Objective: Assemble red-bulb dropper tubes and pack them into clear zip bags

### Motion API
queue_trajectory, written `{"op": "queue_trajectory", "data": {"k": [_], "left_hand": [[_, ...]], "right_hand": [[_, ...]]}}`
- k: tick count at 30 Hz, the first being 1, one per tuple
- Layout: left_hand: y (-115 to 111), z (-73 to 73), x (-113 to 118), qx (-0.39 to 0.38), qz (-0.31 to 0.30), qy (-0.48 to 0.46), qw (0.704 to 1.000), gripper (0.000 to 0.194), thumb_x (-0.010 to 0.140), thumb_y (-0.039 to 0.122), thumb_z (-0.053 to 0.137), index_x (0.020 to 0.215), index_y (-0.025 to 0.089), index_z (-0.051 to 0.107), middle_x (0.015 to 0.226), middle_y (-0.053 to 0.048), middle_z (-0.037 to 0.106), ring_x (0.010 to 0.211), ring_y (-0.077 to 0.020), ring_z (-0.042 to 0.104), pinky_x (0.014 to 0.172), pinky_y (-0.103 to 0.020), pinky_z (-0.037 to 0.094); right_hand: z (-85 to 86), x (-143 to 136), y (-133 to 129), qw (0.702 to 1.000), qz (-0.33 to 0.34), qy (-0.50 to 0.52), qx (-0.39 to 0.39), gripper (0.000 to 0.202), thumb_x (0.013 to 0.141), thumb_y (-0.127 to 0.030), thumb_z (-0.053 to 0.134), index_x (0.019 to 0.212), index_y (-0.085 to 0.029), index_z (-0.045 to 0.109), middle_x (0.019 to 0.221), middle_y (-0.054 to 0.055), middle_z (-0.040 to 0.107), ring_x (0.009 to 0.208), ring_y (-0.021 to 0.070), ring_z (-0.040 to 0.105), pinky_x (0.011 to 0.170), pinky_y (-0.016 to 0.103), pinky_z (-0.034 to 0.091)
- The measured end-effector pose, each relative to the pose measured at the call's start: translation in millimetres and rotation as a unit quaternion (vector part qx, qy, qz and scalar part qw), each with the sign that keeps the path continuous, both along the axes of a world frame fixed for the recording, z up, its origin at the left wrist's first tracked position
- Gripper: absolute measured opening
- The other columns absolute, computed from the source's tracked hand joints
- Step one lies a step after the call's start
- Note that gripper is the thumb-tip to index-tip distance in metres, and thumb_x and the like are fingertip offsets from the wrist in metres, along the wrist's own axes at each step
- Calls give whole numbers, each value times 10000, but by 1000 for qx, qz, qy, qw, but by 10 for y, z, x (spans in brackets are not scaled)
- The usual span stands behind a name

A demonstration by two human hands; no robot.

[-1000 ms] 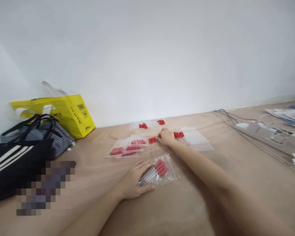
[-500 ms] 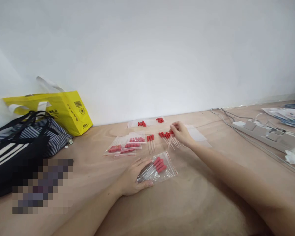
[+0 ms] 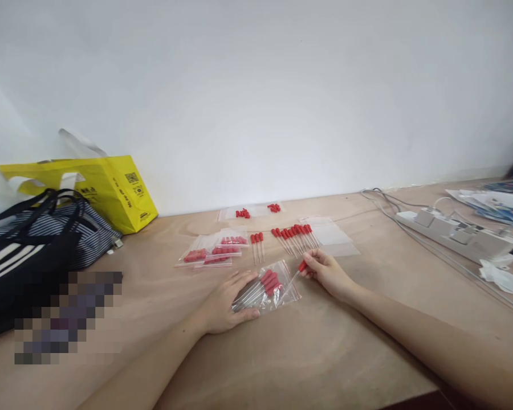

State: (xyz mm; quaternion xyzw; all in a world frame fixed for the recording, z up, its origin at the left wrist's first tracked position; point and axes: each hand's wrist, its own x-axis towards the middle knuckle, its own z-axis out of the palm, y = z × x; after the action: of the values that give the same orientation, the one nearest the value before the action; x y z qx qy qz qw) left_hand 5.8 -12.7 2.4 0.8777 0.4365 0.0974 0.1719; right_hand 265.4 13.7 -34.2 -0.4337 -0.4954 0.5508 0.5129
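My right hand point(image 3: 325, 273) pinches a dropper point(image 3: 302, 266) by its red rubber bulb. The dropper's thin glass tube points down and left, its tip at the mouth of a clear zip bag point(image 3: 288, 302). Inside the bag lie several red-bulbed droppers point(image 3: 271, 282). My left hand point(image 3: 228, 302) is curved around the bag's closed end, thumb below and fingers above, holding it on the table. Beyond the bag lies a fanned row of droppers point(image 3: 297, 232), with three more droppers point(image 3: 256, 239) to its left.
Filled zip bags point(image 3: 218, 250) overlap at the left. By the wall, loose red bulbs point(image 3: 243, 213) lie on a clear bag. Flat bags point(image 3: 336, 236) lie right of the row. A power strip point(image 3: 457, 233) with cables is at right; a yellow bag point(image 3: 111, 193) and dark bags stand left.
My right hand has come back from the dropper row to the zip bag's mouth, bringing one dropper. My left hand stays at the bag. The view has shifted slightly.
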Motion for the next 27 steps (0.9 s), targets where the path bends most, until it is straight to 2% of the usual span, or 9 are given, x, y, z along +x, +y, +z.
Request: {"op": "queue_trajectory", "data": {"k": [3,6,9,13,18,23,27], "left_hand": [[-1,0,3,-7,3,4,1000,684,724,542,508,1291,214,310,1359,-65,326,1245,-264,270,1022,-433,245],[3,-8,-4,-4,1,3,1000,682,728,534,511,1295,221,300,1361,-63,322,1246,-256,269,1023,-430,244],[6,-17,-13,7,-13,-6,1000,667,733,535,504,1291,229,302,1353,-60,338,1237,-256,287,1018,-439,248],[5,-23,-20,3,-7,-6,1000,665,734,540,498,1287,224,307,1350,-64,342,1237,-263,286,1010,-447,261],[11,-23,-25,-6,1,7,1000,678,729,535,505,1290,212,302,1357,-74,328,1247,-269,264,1017,-450,248],[15,-22,-28,-8,-2,13,1000,675,735,540,495,1294,221,292,1358,-68,326,1249,-269,261,1017,-451,250],[17,-25,-29,-5,-10,11,1000,669,743,549,479,1298,231,282,1363,-60,317,1251,-261,256,1017,-444,252]], "right_hand": [[16,-28,-78,998,56,-29,7,332,618,-450,654,690,-171,490,591,-17,584,565,98,539,574,228,427],[38,-25,-104,997,67,-37,8,326,593,-423,684,669,-162,504,584,-14,590,548,92,527,568,225,423],[76,85,-34,998,39,-42,2,303,588,-409,685,645,-167,512,552,-30,562,510,77,497,534,212,402],[127,406,155,999,-34,-35,3,282,540,-357,713,602,-169,511,554,-30,546,476,69,463,484,208,374],[103,680,307,997,-81,-16,6,292,530,-346,704,528,-171,470,500,-36,505,451,68,443,455,209,361],[69,581,277,997,-73,-2,-22,253,534,-304,705,545,-166,493,512,-42,517,448,54,437,448,194,351],[56,415,179,999,-6,10,-32,258,544,-297,715,594,-160,503,544,-40,553,466,54,478,490,195,385]]}}
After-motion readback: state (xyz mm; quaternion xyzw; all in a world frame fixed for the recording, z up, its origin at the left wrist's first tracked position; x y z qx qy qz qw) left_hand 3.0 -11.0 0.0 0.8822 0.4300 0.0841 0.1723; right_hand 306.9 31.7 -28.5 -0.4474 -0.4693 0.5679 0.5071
